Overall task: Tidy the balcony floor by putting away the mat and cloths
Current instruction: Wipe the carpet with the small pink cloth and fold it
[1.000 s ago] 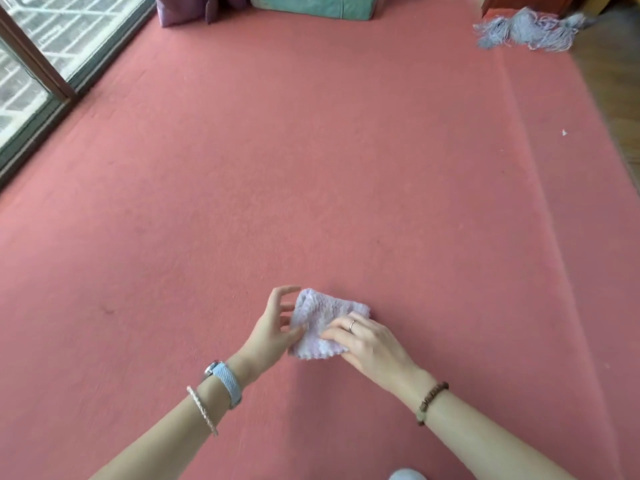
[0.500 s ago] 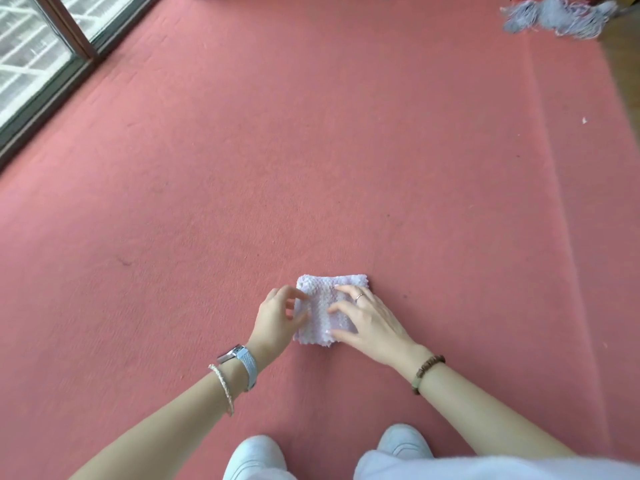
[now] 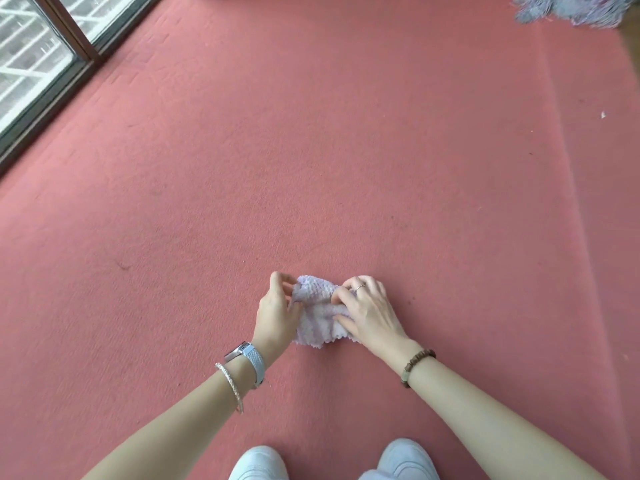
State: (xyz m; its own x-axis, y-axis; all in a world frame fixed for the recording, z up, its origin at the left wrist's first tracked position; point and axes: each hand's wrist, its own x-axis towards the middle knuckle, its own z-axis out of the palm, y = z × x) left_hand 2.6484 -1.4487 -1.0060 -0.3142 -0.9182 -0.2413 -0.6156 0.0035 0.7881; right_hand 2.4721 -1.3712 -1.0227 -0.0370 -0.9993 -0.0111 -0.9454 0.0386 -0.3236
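Both gripping pale cloth (image 3: 317, 325) — left hand (image 3: 275, 315), right hand (image 3: 369, 311); pink mat (image 3: 311, 150) beneath

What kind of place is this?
Probably an enclosed home balcony: a glass door runs along the left, pink carpet covers the floor, and a fringed cloth lies at the far right.

Red mat (image 3: 311, 150) covers the floor, with a long crease (image 3: 562, 174) running away beyond and to the right of the right hand (image 3: 370, 313). Small pale fluffy cloth (image 3: 318, 323) lies on it between the left hand (image 3: 277, 317) and the right hand, pinched by both; two white shoes (image 3: 258, 462) stand on it nearer than the hands. Fringed grey cloth (image 3: 571, 8) lies far beyond the right hand, with a white speck (image 3: 603, 115) on the mat between.
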